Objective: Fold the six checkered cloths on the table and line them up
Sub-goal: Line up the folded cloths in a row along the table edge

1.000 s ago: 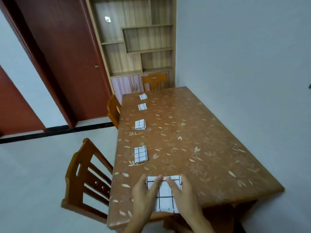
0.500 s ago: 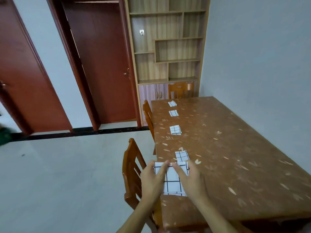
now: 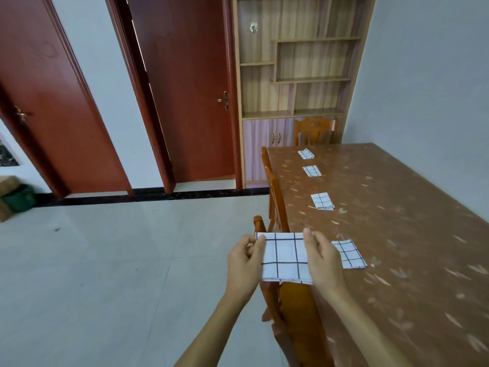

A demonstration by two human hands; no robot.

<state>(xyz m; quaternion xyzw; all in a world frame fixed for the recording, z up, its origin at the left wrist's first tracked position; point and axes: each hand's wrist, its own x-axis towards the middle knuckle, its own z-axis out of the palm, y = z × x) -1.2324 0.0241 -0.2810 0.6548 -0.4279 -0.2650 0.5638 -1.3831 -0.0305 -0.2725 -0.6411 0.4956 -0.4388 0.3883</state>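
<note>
A folded white cloth with black checks [image 3: 284,256] is held up in the air, left of the table's edge and over a chair. My left hand [image 3: 244,263] pinches its left side and my right hand [image 3: 321,260] grips its right side. Several folded checkered cloths lie in a row along the left side of the brown table [image 3: 412,247]: the nearest [image 3: 349,254] just right of my right hand, then one [image 3: 322,201], another [image 3: 312,170] and the farthest [image 3: 306,154].
Wooden chairs stand at the table's left side [image 3: 275,197] and below my hands [image 3: 293,303], another at the far end [image 3: 315,131]. A shelf cabinet [image 3: 296,75] and red doors [image 3: 185,96] line the back wall. Tiled floor lies to the left.
The cloth has been lifted off the table's near edge and carried left, past the table's side. My view has swung left toward the doors.
</note>
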